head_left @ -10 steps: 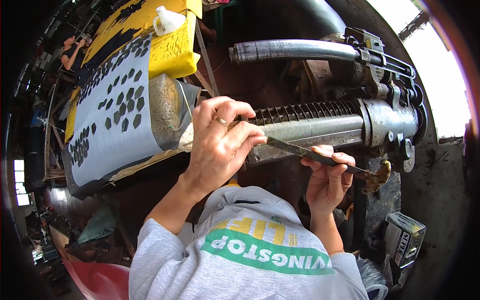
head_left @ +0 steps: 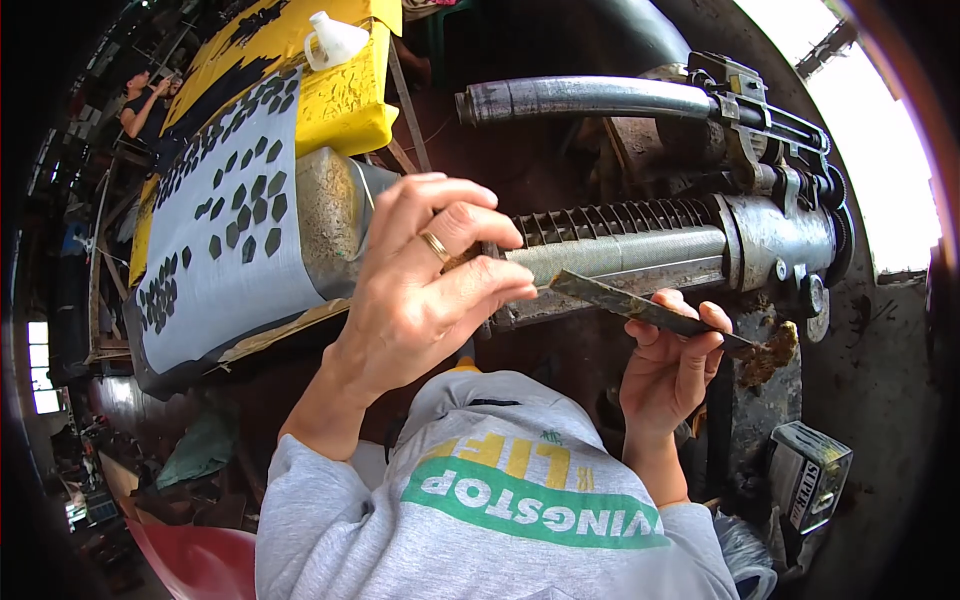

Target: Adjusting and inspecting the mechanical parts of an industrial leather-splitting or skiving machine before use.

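Note:
My right hand [head_left: 668, 375] grips a flat dark metal-looking strip [head_left: 630, 305], fingertips and thumb pinched on its right half. The strip slants down to the right, and a crusty brown lump [head_left: 770, 355] clings at that end. My left hand [head_left: 415, 285], with a ring on one finger, is raised just left of the strip's other end. Its thumb and forefinger are drawn together in a pinch; anything between them is too small to make out. Behind both hands lies a machine's long cylinder [head_left: 640, 252] with a finely textured surface, below a row of thin fins [head_left: 620, 222].
A pale sheet [head_left: 230, 260] bearing several dark pentagonal pieces covers a table at left. A yellow-covered table [head_left: 345, 105] behind it carries a white plastic jug [head_left: 335, 42]. A curved metal tube [head_left: 590, 98] spans the back. At lower right stands a box [head_left: 810, 475]; a person [head_left: 147, 105] is far left.
My left hand has drawn away from the strip's end and shifted slightly left. My right hand has moved a little right and down with the strip.

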Tool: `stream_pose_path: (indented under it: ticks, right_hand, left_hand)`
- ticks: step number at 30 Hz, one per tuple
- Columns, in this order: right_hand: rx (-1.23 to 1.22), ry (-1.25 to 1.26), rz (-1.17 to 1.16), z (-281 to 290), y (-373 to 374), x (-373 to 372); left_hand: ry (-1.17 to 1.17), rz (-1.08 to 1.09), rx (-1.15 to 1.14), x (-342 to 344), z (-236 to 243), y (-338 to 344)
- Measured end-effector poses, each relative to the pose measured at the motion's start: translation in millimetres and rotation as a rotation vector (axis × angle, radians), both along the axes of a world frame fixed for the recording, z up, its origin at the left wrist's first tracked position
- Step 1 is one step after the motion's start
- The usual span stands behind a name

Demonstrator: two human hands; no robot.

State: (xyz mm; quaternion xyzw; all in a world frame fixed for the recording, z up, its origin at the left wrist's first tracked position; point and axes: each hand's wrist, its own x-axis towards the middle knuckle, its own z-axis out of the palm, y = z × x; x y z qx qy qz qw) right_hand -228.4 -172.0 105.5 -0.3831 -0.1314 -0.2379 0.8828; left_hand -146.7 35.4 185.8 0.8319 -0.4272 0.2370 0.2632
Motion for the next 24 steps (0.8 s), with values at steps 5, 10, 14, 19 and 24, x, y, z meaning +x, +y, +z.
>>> stream_pose_path:
  ticks: [5,10,14,19,24]
  right_hand:
    - [-0.087,0.085,-0.052,-8,-3,-2]
    - [-0.225,0.078,-0.013,-16,2,-1]
    - [-0.295,0.052,0.001,-19,6,1]
    - [-0.345,0.052,-0.001,-22,9,2]
    - [-0.347,0.04,-0.002,-24,10,3]
  left_hand:
    - [0.295,0.009,-0.035,-5,-17,7]
    - [0.341,0.069,-0.174,-2,-24,22]
    - [0.274,0.114,-0.208,0,-28,24]
    - [0.268,0.131,-0.216,-1,-32,23]
    - [0.241,0.12,-0.219,-1,-33,22]
